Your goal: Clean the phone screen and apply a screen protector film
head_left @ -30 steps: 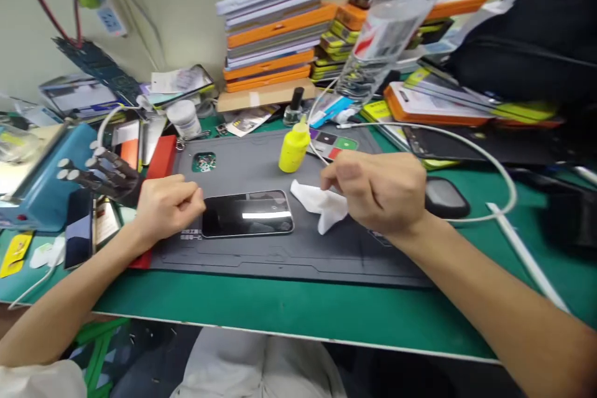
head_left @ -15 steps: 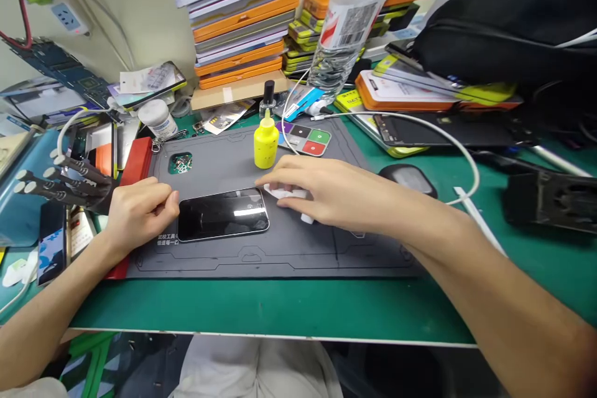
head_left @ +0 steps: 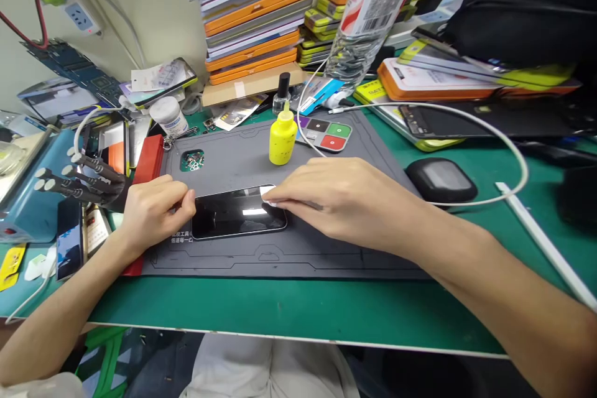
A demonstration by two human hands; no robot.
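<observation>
Black-screened smartphone (head_left: 224,214) lies flat, screen up, on the gray work mat (head_left: 303,255), left of mat center, long side roughly along the bench edge; no brand readable on it. White Chinese characters printed on the mat by its lower left corner, "工具" legible, part covered. Mat surface open in front of the phone and behind it up to the yellow dropper bottle (head_left: 282,140), upright, marks on it unreadable. Right hand (head_left: 331,193) narrow, fingertips pinching a white wipe (head_left: 268,193) onto the phone's upper right corner; most of the wipe is hidden by the hand. Left hand (head_left: 156,208) curled into a loose fist at the phone's left end, thumb touching or just beside it, can't tell which; nothing seen inside. Red bar (head_left: 148,158) runs along the mat's left edge. Colored card (head_left: 326,135) on the mat, right of the dropper bottle, symbols too small. Black rounded case (head_left: 441,179) near the mat's right edge. Strip of green bench (head_left: 289,305) shows between mat and front edge. Behind: white jar (head_left: 168,117), label text too small; clear water bottle (head_left: 373,12), red-and-white label with barcode, brand unreadable.
</observation>
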